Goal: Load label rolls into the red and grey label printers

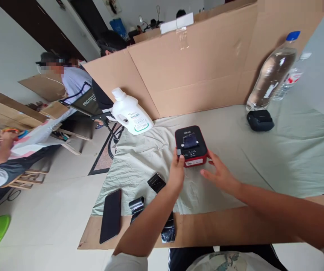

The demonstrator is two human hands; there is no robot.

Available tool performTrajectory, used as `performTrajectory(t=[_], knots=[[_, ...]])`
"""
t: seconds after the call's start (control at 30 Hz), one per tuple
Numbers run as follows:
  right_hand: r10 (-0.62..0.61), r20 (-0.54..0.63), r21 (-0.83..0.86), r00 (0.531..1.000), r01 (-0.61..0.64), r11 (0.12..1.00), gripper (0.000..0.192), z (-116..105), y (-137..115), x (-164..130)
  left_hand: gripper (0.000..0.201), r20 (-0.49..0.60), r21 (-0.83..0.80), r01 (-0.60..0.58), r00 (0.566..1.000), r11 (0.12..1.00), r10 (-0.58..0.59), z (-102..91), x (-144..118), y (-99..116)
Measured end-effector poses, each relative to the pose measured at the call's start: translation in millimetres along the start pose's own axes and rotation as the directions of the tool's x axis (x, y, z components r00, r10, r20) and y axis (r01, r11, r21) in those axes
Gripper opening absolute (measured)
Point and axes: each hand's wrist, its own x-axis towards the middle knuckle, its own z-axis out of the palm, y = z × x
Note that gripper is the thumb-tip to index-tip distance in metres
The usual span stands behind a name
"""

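Pinching the box [193, 151] at its near-left corner, the left hand [178, 167] faces the right hand [221, 175], spread and touching the opposite side; a black roll [156, 183] lies just left of the left hand.

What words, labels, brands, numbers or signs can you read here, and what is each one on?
"PROJEEYO", as best it reads, on the dark chair back; the ending and line below are unclear.
White jug: printed label, too blurred to read.
Red-and-black box: white lettering on the lid and a white label on its front, both too small to read.
Small bottle: red-and-white label, too blurred to read.
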Motion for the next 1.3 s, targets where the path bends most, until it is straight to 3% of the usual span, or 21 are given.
performTrajectory(t=[0.17, 0.27, 0.37, 0.5, 0.63, 0.73, 0.83, 0.93, 1.03, 1.13, 1.3], knots=[[0.094, -0.139, -0.108, 0.986, -0.109, 0.988, 0.073, -37.3, 3.9, -80.4, 0.064, 0.12, 0.1, 0.132, 0.982, 0.986, -0.144, 48.0, -63.7, -15.0], [0.09, -0.161, -0.111, 0.983, -0.109, 0.988, 0.069, -43.0, 7.5, -101.3, 0.066, 0.137, 0.14, 0.124, 0.98, 0.982, -0.144, 56.6, -83.0, -20.3], [0.083, -0.15, -0.111, 0.985, -0.1, 0.989, 0.07, -47.1, 11.2, -104.4, 0.066, 0.135, 0.162, 0.098, 0.983, 0.982, -0.121, 54.9, -89.2, -23.2], [-0.012, -0.222, -0.168, 0.975, -0.026, 0.985, 0.069, -56.7, 9.4, -76.2, 0.056, 0.107, 0.108, 0.132, 0.984, 0.985, -0.144, 45.5, -77.0, -17.9], [-0.259, -0.163, -0.223, 0.952, 0.22, 0.95, 0.056, -62.1, 1.7, -31.6, 0.059, 0.066, 0.085, 0.161, 0.984, 0.983, -0.167, 37.0, -50.7, -6.6], [-0.407, -0.102, -0.268, 0.908, 0.369, 0.89, 0.05, -58.5, 3.1, -17.5, 0.077, 0.136, 0.06, 0.149, 0.978, 0.987, -0.156, 33.8, -32.9, -3.9], [-0.53, -0.105, -0.391, 0.842, 0.455, 0.8, 0.031, -50.9, 14.6, -24.2, 0.087, 0.27, 0.018, 0.133, 0.954, 0.991, -0.133, 31.6, -21.2, -7.9], [-0.579, -0.133, -0.489, 0.804, 0.455, 0.744, 0.017, -43.9, 28.1, -36.2, 0.092, 0.326, 0.029, 0.08, 0.941, 0.996, -0.085, 29.7, -12.9, -13.0], [-0.536, -0.126, -0.529, 0.835, 0.401, 0.748, 0.017, -39.7, 36.4, -42.0, 0.088, 0.387, 0.106, -0.053, 0.922, 0.993, 0.008, 28.8, -5.3, -15.3], [-0.504, -0.125, -0.564, 0.854, 0.357, 0.744, 0.018, -37.5, 40.1, -42.7, 0.078, 0.479, 0.163, -0.197, 0.873, 0.967, 0.097, 28.6, 0.1, -16.2], [-0.572, -0.144, -0.572, 0.807, 0.404, 0.714, 0.014, -35.2, 41.3, -42.9, 0.076, 0.512, 0.191, -0.319, 0.839, 0.928, 0.183, 29.0, -0.4, -17.7]])
